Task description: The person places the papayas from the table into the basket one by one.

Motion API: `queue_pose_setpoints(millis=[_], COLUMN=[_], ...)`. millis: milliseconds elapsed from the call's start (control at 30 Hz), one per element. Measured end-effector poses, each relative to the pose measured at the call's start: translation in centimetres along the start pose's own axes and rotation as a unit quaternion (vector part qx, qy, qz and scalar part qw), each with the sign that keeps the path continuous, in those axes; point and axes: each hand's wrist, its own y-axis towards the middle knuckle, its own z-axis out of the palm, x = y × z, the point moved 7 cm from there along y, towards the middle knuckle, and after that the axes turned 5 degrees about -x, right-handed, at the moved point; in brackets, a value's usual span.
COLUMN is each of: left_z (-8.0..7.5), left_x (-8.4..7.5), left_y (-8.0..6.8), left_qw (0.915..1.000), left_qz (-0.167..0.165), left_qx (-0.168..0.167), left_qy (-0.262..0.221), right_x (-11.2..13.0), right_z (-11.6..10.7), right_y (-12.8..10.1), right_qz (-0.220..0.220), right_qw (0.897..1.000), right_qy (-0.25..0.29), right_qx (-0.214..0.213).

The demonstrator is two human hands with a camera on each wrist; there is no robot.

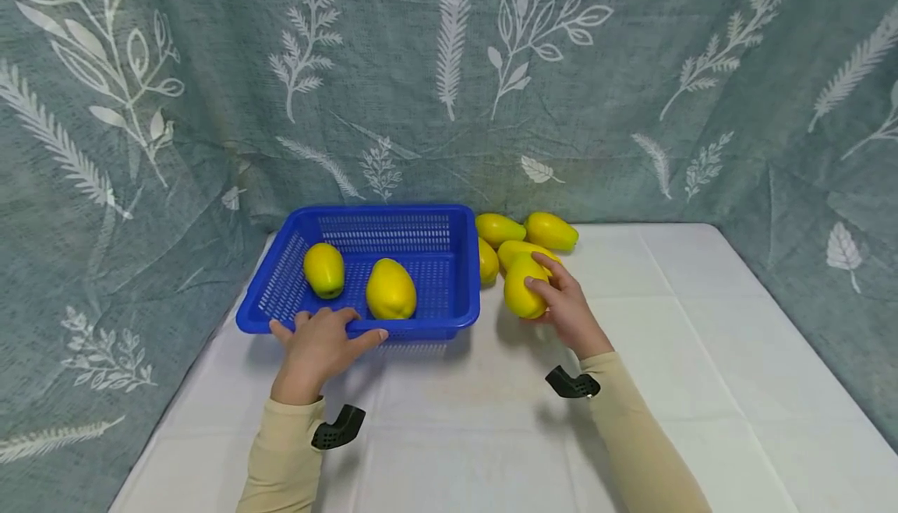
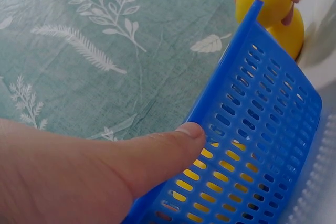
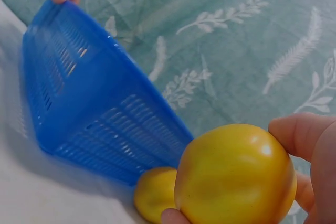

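My left hand [image 1: 319,353] grips the near rim of a blue plastic basket [image 1: 438,325], its fingers over the inside and the thumb along the outer wall. Two yellow fruits lie in the basket, one toward the left [image 1: 324,271] and one near the front middle [image 1: 391,289]. Right of the basket, my right hand [image 1: 568,306] holds a smooth, oval yellow fruit [image 1: 525,287] between thumb and fingers. The right wrist view shows this fruit [image 3: 236,177] large, with another yellow fruit [image 3: 155,195] behind it by the basket wall.
Several more yellow fruits, some with greenish tips, lie together beside the basket's right side, among them one at the back right [image 1: 550,231]. A white cloth [image 1: 477,451] covers the table. Green leaf-patterned curtain [image 1: 421,131] hangs behind and along the sides.
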Motion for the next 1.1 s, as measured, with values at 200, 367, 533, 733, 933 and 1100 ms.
queue_pose_setpoints(millis=[200, 367, 533, 733, 933, 1100], left_z=[-0.3, -0.6, -0.3, -0.2, -0.1, -0.2], left_x=[0.3, 0.4, 0.2, 0.2, 0.2, 0.1], left_y=[-0.1, -0.2, -0.1, 0.1, 0.1, 0.2], left_qw=[1.0000, 1.0000, 1.0000, 0.9999, 0.9999, 0.9999], left_qz=[-0.002, -0.004, -0.002, -0.005, -0.003, -0.007], left_qx=[-0.003, -0.003, 0.007, 0.013, 0.009, 0.001], left_qy=[-0.002, -0.001, -0.001, 0.003, 0.004, -0.009], right_x=[2.6, 7.6, 10.3, 8.0, 4.2, 2.8], right_z=[0.6, 3.4, 8.5, 14.7, 18.3, 19.4], right_y=[0.3, 1.1, 1.6, 2.2, 2.6, 2.6], right_qz=[-0.022, -0.066, -0.086, -0.064, -0.026, -0.010], right_qw=[1.000, 0.997, 0.993, 0.975, 0.960, 0.952], right_qy=[-0.007, -0.011, -0.046, -0.179, -0.249, -0.267], right_qx=[0.009, 0.025, 0.074, 0.114, 0.128, 0.147])
